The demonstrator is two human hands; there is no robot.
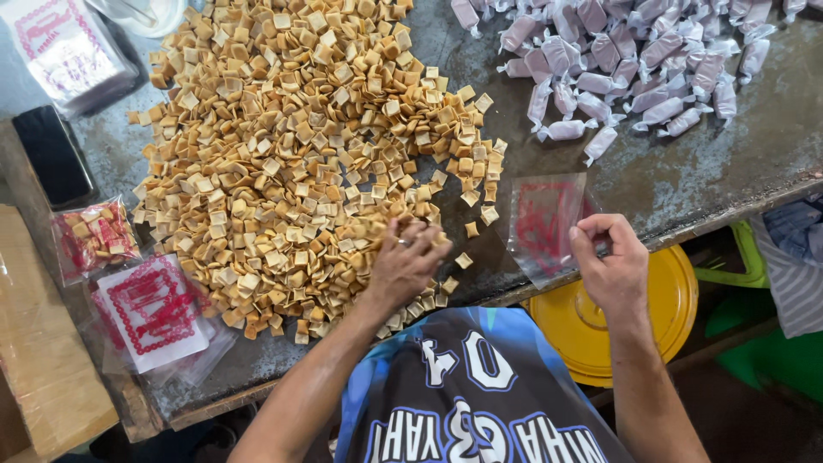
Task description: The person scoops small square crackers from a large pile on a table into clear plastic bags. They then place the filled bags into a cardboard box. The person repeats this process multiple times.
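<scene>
Head view: hands at crackers and bag.
Left hand (405,257) closes, seemingly grabbing, on crackers (291,154); right hand (610,257) pinches bag (544,223) just right.

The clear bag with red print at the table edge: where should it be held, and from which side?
Grip the clear bag at its near right corner, coming from the right, probably. It lies flat with that end at the table rim, where the right hand already pinches it. The left hand rests on the square crackers.
</scene>
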